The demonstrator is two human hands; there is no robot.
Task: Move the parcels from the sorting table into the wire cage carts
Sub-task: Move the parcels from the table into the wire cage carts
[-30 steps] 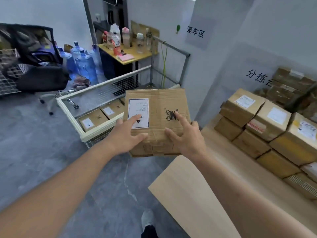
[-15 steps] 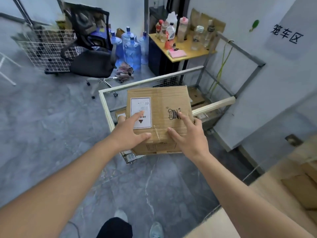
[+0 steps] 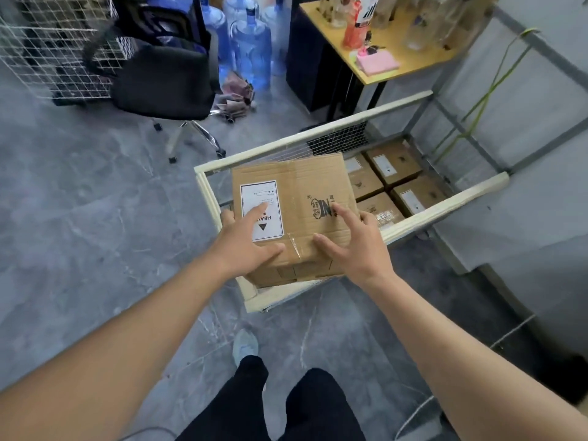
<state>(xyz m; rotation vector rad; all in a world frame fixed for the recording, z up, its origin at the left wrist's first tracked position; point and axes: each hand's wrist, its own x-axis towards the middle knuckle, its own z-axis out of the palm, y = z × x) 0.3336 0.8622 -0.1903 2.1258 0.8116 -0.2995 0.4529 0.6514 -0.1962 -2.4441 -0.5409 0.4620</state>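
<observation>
Both hands are gripping one parcel, left hand and right hand clamping its near edge, holding it over the near-left corner of the wire cage cart. Not yet dropped in. Several boxes are already sitting at the cart's far-right side; the sorting bench is out of view. An office chair, water jugs and a yellow side table are standing beyond, not blocking.

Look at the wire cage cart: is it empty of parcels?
No: several brown parcels already lie on the floor of the wire cage cart.
</observation>
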